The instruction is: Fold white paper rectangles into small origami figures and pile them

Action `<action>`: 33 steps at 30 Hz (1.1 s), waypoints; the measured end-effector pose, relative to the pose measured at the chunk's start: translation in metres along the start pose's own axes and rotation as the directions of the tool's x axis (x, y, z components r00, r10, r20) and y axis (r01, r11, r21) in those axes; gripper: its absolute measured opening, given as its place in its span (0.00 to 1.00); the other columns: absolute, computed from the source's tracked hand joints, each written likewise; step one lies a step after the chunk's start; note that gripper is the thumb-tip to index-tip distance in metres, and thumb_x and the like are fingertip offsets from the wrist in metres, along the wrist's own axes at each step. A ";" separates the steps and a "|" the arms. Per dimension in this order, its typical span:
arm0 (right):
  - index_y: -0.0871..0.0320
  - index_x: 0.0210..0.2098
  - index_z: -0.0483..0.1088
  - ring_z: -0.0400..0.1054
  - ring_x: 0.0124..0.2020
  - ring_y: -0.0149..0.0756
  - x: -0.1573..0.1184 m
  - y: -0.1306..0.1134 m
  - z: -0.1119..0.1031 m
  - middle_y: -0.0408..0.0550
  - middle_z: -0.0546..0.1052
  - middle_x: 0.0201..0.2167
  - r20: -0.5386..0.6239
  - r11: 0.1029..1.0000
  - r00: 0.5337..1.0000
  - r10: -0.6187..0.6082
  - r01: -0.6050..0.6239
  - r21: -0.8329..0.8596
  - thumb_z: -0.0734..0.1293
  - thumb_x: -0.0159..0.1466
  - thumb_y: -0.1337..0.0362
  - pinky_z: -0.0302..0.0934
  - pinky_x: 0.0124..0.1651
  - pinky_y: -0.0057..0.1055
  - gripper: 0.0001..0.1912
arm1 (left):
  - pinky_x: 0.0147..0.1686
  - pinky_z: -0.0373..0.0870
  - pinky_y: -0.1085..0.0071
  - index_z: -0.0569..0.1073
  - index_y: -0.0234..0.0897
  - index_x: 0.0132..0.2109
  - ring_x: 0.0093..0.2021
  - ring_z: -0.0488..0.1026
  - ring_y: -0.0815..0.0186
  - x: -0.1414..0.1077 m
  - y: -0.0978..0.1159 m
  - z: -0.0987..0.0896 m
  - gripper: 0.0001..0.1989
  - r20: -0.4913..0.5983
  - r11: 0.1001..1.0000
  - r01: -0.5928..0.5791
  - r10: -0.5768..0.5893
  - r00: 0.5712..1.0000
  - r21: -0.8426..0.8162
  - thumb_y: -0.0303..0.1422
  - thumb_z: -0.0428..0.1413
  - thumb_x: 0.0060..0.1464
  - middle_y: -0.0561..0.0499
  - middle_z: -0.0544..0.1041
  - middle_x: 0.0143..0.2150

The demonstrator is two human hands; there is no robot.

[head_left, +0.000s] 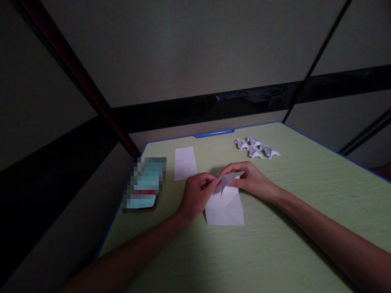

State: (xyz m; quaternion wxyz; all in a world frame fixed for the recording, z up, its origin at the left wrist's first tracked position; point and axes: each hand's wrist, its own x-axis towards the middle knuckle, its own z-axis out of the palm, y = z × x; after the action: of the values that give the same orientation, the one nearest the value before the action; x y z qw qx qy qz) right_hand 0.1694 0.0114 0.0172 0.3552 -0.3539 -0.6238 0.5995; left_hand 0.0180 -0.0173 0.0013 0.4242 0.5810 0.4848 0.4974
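A white sheet of paper [225, 209] with crease lines rests partly on the table, its far end raised and folded into a pointed flap. My left hand [197, 193] pinches the left side of that folded end between thumb and fingers. On the other side, my right hand [247, 177] grips the same end, its fingers partly hidden behind the flap. The near part of the paper lies toward me with its corners spread.
A flat white paper piece [185, 163] lies beyond my left hand. Several small folded paper figures [255, 147] sit together at the back right. A phone [146, 183], blurred out, lies at the left edge of the pale green table [305, 175]. Cabinet panels [195, 53] stand behind.
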 end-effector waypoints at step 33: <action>0.57 0.27 0.73 0.66 0.34 0.31 -0.001 0.006 -0.006 0.48 0.71 0.34 0.080 0.825 0.868 -0.490 0.491 -0.281 0.60 0.51 0.79 0.61 0.33 0.28 0.14 | 0.24 0.58 0.77 0.75 0.33 0.32 0.25 0.67 0.71 0.003 -0.001 -0.005 0.12 0.047 0.946 0.184 -0.178 0.983 -0.268 0.25 0.53 0.36 0.51 0.76 0.26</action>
State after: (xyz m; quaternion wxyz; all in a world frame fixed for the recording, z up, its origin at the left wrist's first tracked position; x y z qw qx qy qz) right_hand 0.1754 0.0139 0.0115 0.4393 -0.2290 -0.7761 0.3901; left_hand 0.0134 -0.0145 0.0011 0.5490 0.4758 0.4589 0.5116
